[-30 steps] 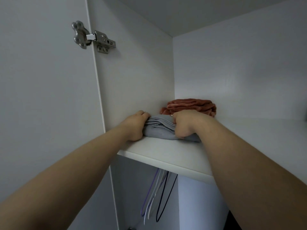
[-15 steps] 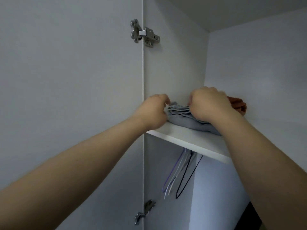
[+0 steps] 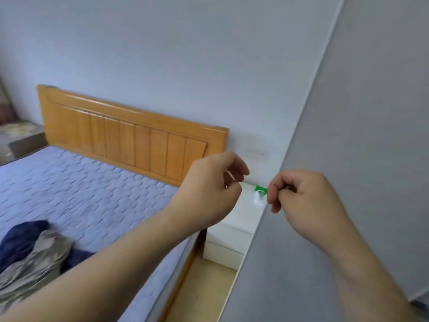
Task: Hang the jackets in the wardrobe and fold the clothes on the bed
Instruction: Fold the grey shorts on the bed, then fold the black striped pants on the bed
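Both hands hang in mid-air in front of the camera, empty, held over the gap between the bed [image 3: 88, 196] and the nightstand [image 3: 234, 231]. The left hand [image 3: 209, 194] has its fingers [image 3: 236, 168] loosely curled, thumb near them but gripping nothing. The right hand [image 3: 306, 201] is curled nearly into a fist, fingers together, also holding nothing. The clothes [image 3: 30, 254], a navy piece and a grey one, lie crumpled on the mattress at lower left, well apart from both hands. A wooden headboard [image 3: 130, 135] stands against the wall. A small green-capped bottle [image 3: 260, 195] sits on the nightstand between the hands
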Demonstrator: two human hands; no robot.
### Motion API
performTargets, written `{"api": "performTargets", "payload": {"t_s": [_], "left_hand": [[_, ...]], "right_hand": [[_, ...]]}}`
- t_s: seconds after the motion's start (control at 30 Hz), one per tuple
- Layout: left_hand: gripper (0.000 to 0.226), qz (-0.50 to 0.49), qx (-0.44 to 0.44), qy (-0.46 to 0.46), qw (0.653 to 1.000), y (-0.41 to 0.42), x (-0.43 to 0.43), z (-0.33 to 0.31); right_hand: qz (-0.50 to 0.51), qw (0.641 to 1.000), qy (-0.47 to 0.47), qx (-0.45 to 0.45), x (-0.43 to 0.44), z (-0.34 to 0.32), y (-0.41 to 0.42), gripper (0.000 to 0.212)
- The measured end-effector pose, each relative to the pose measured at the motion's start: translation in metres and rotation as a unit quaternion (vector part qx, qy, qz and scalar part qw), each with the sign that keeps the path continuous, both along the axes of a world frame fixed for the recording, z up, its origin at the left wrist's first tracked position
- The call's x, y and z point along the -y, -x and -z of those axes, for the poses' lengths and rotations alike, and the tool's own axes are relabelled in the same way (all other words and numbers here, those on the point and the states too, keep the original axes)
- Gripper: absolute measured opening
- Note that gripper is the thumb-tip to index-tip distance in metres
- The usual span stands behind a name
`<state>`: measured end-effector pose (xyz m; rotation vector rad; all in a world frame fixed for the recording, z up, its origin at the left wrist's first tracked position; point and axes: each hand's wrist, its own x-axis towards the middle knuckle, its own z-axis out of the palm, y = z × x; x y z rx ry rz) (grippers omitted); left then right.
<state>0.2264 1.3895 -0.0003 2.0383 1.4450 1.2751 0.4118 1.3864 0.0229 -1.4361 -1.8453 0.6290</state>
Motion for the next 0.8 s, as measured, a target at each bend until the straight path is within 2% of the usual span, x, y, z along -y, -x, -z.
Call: {"api": "performTargets", "payload": {"t_s": [0.13,0.3,0.43,0.57,0.8], "left_hand": [[0.034,-0.156,0.004,0.132,0.979,0.108,0.059,0.072],[0.027,-0.286,0.042,0.295,0.911,0.195,0.158,0.171],[0.024,-0.327,0.055,0.396,0.857,0.234,0.233,0.234],[0.024,-0.347,0.070,0.464,0.812,0.261,0.286,0.286],[0.016,-0.398,0.163,0.515,0.741,0.299,0.298,0.354]], "right_hand": [[-0.123,0.989,0.047,0.070,-0.009,0.065,0.103,0.035],[-0.237,0.943,0.147,0.183,0.011,0.179,0.215,0.031],[-0.281,0.898,0.246,0.234,0.044,0.264,0.271,0.027],[-0.305,0.850,0.315,0.291,0.077,0.321,0.297,0.028],[-0.322,0.806,0.366,0.335,0.084,0.383,0.320,0.029]]}}
